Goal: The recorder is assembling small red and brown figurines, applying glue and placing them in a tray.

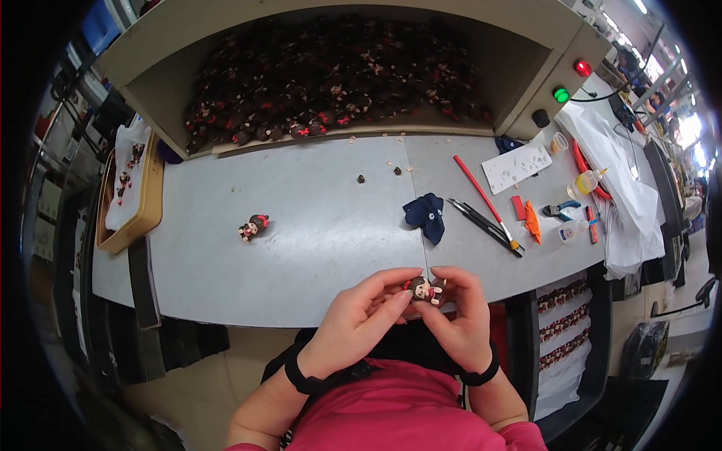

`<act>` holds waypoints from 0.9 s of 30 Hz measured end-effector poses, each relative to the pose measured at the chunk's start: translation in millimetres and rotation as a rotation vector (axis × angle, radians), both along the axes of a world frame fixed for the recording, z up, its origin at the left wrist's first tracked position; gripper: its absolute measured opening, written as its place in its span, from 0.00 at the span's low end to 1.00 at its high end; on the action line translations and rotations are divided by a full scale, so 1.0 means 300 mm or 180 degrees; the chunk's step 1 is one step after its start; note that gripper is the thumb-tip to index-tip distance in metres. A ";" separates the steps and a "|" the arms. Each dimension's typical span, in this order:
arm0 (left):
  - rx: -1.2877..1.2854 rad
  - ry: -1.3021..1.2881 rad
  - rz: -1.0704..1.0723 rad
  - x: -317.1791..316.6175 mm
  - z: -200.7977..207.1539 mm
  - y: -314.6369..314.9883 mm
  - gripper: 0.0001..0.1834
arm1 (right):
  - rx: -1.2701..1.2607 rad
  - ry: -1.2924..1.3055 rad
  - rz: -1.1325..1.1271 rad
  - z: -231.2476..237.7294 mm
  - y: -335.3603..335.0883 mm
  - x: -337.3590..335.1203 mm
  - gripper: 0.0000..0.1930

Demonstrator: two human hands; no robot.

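Note:
Between my two hands, just over the table's front edge, is a small doll figurine [423, 289] with brown hair, a pale face and a red bow. My left hand [368, 312] grips it by the head side, thumb on the front. Fingers of my right hand [460, 308] close round its other end, near the legs. A similar figurine [253, 227] lies alone on the grey table [316, 255] to the left. Beyond my hands rests a crumpled dark blue cloth [426, 216]. Parts of the held figurine are covered by my fingers.
A metal booth [519, 105] heaped with dark doll parts [331, 83] stands at the back. A yellow bin [154, 192] is at left. Rightward lie a red pencil-like stick [479, 186], black pen-like tools [485, 225], pliers [560, 210] and bottles. A black crate [594, 376] holds rows of figurines.

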State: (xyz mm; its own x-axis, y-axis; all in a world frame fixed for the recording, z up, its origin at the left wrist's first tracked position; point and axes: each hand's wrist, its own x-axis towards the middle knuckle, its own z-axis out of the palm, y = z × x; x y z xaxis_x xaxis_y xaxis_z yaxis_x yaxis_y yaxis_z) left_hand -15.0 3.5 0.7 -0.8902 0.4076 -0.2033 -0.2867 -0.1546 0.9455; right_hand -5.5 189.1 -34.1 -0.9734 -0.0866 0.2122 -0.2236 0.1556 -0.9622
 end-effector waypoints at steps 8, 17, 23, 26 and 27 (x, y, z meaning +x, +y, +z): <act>0.0256 0.0018 0.0218 0.007 -0.013 0.012 0.20 | -0.0396 0.0020 -0.0132 -0.005 -0.016 -0.011 0.28; -0.0008 0.0240 0.0280 0.018 -0.048 0.021 0.20 | 0.0118 0.0195 0.0105 0.007 0.007 -0.023 0.27; -0.0263 0.0479 0.0350 0.020 -0.045 0.028 0.19 | 0.0043 0.0143 0.0137 0.028 0.002 -0.029 0.25; -0.0287 0.0531 0.0379 0.017 -0.047 0.030 0.19 | 0.0081 0.0169 0.0143 0.026 0.003 -0.034 0.25; -0.0290 0.0535 0.0373 0.016 -0.046 0.028 0.19 | 0.0077 0.0172 0.0137 0.026 0.002 -0.035 0.25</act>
